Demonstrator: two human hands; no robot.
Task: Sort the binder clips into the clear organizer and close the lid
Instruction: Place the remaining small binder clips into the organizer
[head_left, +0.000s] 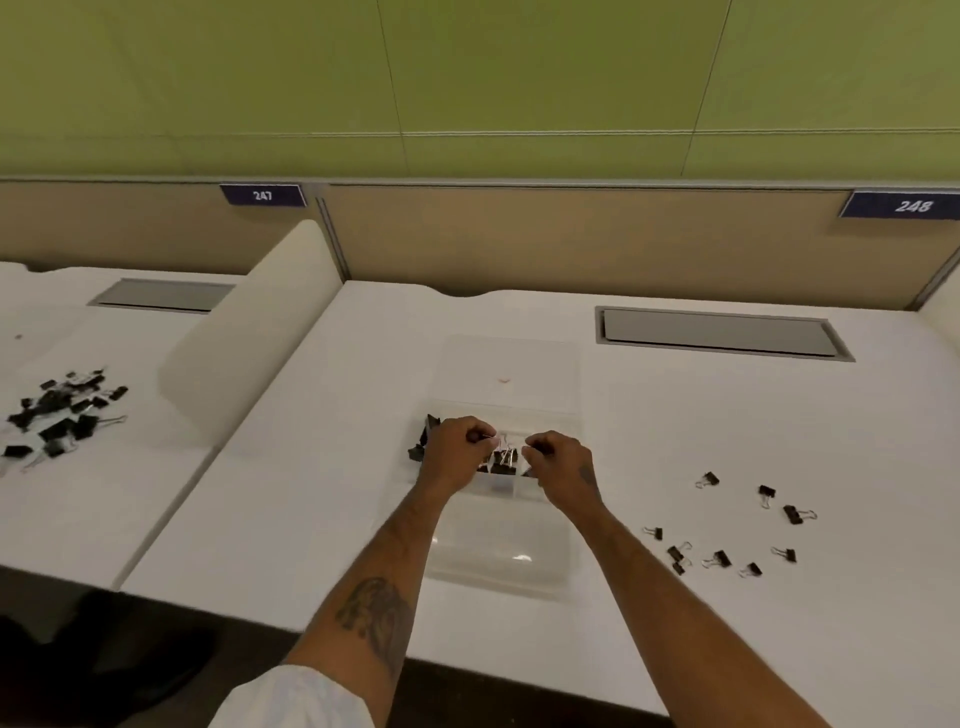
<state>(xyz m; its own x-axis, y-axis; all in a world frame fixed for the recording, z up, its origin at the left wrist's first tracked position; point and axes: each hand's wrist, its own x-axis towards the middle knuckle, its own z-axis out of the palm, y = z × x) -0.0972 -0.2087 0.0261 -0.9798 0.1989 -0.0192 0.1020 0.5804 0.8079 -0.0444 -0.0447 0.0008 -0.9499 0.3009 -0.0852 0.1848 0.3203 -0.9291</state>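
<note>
A white desk (332, 519) with a clear organizer (501, 571) at its middle, lid open. The organizer sits well in from the desk's front edge, with bare desktop on every side of it. To the organizer's left the desk ends at a low white divider (249, 332). To the right, well apart from it, about ten loose clips (727, 540) lie scattered.

Both forearms reach in from the front edge, and the two hands hover close together over the organizer's middle compartments. The left hand (454, 454) has its fingers curled, and thumb and forefinger seem to pinch the wire handle of one of the binder clips (503, 460) bunched between the hands. The right hand (561, 465) is curled too; whether it holds a clip cannot be told. More black clips (423, 441) show at the organizer's left end, past the left hand.

Beyond the organizer to the right, a grey hatch (722, 332) is set into the desktop. Far to the left, past the divider, a pile of clips (57, 410) lies on the neighbouring desk. Behind stand a tan partition (571, 239) with number plates 247 (262, 195) and 248 (911, 206), and a green wall (467, 78).
</note>
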